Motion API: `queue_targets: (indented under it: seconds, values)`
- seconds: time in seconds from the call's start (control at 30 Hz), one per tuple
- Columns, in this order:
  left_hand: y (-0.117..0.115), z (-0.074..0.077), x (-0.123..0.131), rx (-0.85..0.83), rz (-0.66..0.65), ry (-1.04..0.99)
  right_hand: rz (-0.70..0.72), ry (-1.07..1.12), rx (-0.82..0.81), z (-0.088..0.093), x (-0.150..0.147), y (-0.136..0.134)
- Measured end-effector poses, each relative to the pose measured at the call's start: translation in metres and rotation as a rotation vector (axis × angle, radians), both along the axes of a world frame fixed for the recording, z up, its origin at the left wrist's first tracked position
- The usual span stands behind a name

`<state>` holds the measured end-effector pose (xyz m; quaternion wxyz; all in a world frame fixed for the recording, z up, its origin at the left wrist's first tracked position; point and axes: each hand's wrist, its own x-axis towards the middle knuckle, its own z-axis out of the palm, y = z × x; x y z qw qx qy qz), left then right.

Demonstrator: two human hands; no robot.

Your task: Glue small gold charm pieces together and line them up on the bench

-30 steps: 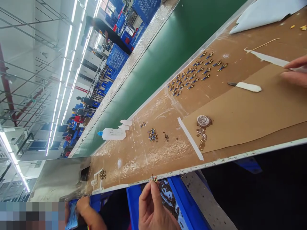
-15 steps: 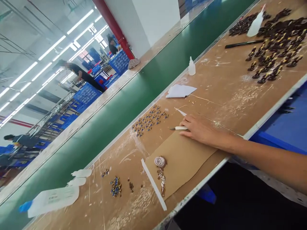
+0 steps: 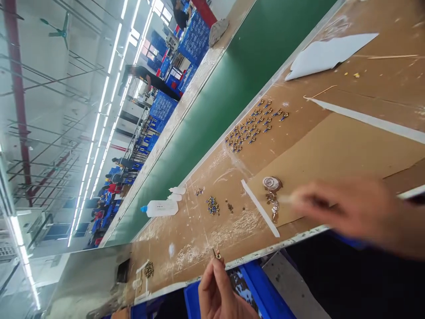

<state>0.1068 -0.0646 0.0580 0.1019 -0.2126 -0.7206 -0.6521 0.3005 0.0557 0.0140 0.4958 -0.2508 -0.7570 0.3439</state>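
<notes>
My left hand [image 3: 221,290], at the bottom centre, pinches a tiny dark-and-gold piece [image 3: 217,254] between thumb and fingertip. On the right my right hand [image 3: 345,210], smeared by motion, is closed around a thin white-handled tool [image 3: 286,199]; its tip is too blurred to make out. That tool points toward a small round pot [image 3: 271,183] of pale, pinkish stuff standing on a cardboard sheet [image 3: 338,150]. Shiny brown wet matter [image 3: 274,207] lies just below the pot. A pile of small blue-and-gold pieces [image 3: 212,205] sits left of it, and similar pieces [image 3: 255,124] stand in rows farther back.
A green conveyor belt [image 3: 212,110] runs along the table's far side. White bottles, one a large blue-capped bottle [image 3: 162,208], lie by it. White paper [image 3: 328,55] is at the upper right. Blue crates [image 3: 262,288] stand below the table edge. People work in the background.
The view has swung left and tilted. My right hand has moved toward the pot with the white-handled tool. My left hand has come into view, holding a tiny piece.
</notes>
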Motion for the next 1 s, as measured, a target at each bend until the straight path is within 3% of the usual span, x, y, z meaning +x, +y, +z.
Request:
queue_targets:
  seconds: [0.03,0.1,0.2,0.47,0.73,1.0]
  values:
    - [0.0,0.0,0.004,-0.022,0.019,0.054,-0.038,0.021,0.001,0.005,-0.011,-0.017]
    - [-0.001,-0.001,0.009,-0.059,0.048,0.142,0.08,0.05,0.003,0.015,-0.034,-0.042]
    - [-0.003,-0.004,0.009,-0.063,0.038,0.194,0.157,0.063,-0.056,0.026,-0.057,-0.056]
    - [-0.001,0.003,0.011,-0.055,0.044,0.195,0.237,-0.085,-0.137,0.035,-0.07,-0.049]
    - [-0.004,0.001,0.011,-0.075,0.053,0.186,0.134,-0.169,-0.05,0.033,-0.074,-0.051]
    - [-0.005,-0.003,0.009,-0.104,0.046,0.194,0.151,-0.164,-0.042,0.034,-0.073,-0.051]
